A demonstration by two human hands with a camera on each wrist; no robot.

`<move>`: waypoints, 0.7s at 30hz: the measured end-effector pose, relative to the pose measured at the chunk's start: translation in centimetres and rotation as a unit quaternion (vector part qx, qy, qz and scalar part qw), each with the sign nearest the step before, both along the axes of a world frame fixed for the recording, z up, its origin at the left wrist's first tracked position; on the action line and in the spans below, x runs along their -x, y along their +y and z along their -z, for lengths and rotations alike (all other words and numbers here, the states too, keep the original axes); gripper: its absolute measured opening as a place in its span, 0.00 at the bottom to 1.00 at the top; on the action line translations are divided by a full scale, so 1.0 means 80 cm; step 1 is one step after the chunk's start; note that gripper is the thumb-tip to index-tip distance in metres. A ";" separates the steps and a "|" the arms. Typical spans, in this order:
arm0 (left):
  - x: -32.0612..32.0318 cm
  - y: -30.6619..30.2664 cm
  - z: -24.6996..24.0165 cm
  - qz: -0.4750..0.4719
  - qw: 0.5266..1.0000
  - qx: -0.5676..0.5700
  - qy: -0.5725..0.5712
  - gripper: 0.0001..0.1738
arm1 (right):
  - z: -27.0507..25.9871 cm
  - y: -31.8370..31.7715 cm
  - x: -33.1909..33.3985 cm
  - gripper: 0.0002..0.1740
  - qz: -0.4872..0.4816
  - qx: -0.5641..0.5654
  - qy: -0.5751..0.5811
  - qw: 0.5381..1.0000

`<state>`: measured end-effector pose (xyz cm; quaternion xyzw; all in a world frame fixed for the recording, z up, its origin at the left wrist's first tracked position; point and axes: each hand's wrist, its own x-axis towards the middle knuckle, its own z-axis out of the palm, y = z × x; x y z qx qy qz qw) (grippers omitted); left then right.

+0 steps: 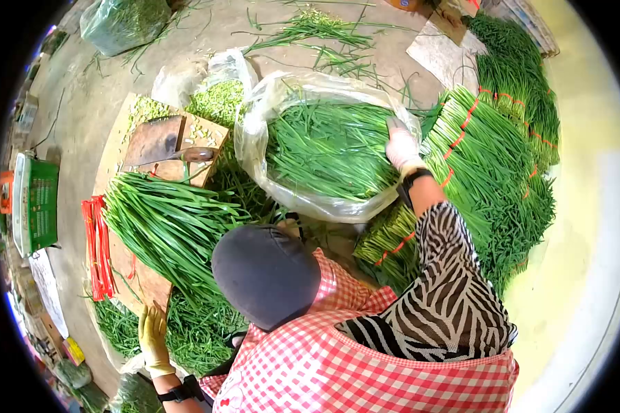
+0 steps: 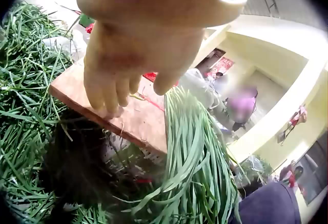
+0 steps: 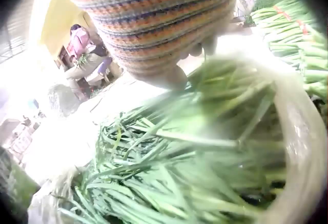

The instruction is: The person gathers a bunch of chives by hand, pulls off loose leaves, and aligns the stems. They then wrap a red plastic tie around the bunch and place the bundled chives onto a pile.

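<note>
My left hand, in a yellow glove, has its fingers extended at the near end of a wooden board. In the left wrist view, the fingertips hang right at the board's edge. A loose pile of garlic chives lies across that board. My right hand, in a pale glove with a striped knit part, is at the right side of a clear plastic bag full of garlic chives. Its fingers are on the chives by the bag's rim, mostly hidden in the right wrist view; I cannot tell whether they grip.
A cleaver lies on a second board among pale cut ends. Red ties drape over the left board edge. Tied chive bundles are stacked on the right by the wall. A green basket stands at the far left.
</note>
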<state>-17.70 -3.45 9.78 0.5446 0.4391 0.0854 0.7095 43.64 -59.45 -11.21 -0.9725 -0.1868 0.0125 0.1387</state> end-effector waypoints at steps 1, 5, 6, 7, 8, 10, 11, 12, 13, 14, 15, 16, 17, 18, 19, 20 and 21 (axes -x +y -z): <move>-0.003 -0.001 -0.001 -0.015 1.000 0.001 0.008 0.28 | 0.003 0.004 -0.019 0.34 0.004 0.065 0.059 0.996; -0.013 -0.007 -0.013 -0.044 0.998 -0.019 0.040 0.28 | -0.030 0.002 -0.054 0.54 0.120 0.197 0.146 0.962; -0.008 -0.004 -0.014 -0.027 0.999 -0.025 0.035 0.28 | -0.024 -0.016 -0.061 0.55 0.129 0.165 0.145 0.967; -0.006 -0.003 -0.015 -0.008 0.999 -0.031 0.029 0.28 | -0.029 -0.026 -0.065 0.57 0.138 0.134 0.144 0.971; -0.006 -0.004 -0.017 -0.024 0.998 -0.030 0.046 0.28 | -0.039 -0.044 -0.071 0.58 0.045 0.063 0.160 0.984; -0.003 -0.001 -0.018 -0.028 0.998 -0.030 0.054 0.28 | -0.034 -0.049 -0.073 0.55 -0.018 0.097 0.112 0.989; 0.000 0.001 -0.017 -0.031 0.997 -0.029 0.058 0.28 | -0.026 -0.044 -0.075 0.54 -0.034 0.161 0.067 0.984; 0.001 0.004 -0.016 -0.030 0.996 -0.031 0.077 0.28 | -0.002 -0.042 -0.082 0.53 -0.040 0.200 0.123 0.971; -0.002 0.003 -0.016 -0.032 0.997 -0.026 0.070 0.28 | -0.007 -0.032 -0.080 0.50 -0.064 0.240 0.164 0.955; -0.005 0.002 -0.016 -0.034 0.997 -0.022 0.064 0.28 | 0.000 -0.028 -0.074 0.50 -0.103 0.261 0.111 0.953; -0.008 0.003 -0.016 -0.034 0.998 -0.018 0.058 0.29 | 0.002 -0.023 -0.066 0.50 -0.142 0.280 0.059 0.948; -0.013 0.002 -0.016 -0.029 0.998 -0.020 0.054 0.29 | -0.001 -0.019 -0.059 0.48 -0.111 0.273 0.089 0.951; -0.017 0.002 -0.017 -0.032 0.997 -0.028 0.064 0.29 | -0.006 -0.015 -0.054 0.46 -0.081 0.265 0.118 0.953; -0.021 0.000 -0.018 -0.035 0.996 -0.036 0.073 0.29 | -0.012 -0.013 -0.050 0.44 -0.050 0.258 0.147 0.954; -0.029 -0.004 -0.020 -0.038 0.995 -0.044 0.082 0.29 | -0.007 -0.017 -0.049 0.48 -0.003 0.238 0.145 0.960; -0.036 -0.008 -0.024 -0.049 0.992 -0.055 0.103 0.29 | -0.002 -0.020 -0.048 0.53 0.044 0.218 0.142 0.964; -0.036 -0.008 -0.024 -0.047 0.992 -0.056 0.100 0.29 | 0.004 -0.024 -0.046 0.57 0.091 0.198 0.140 0.966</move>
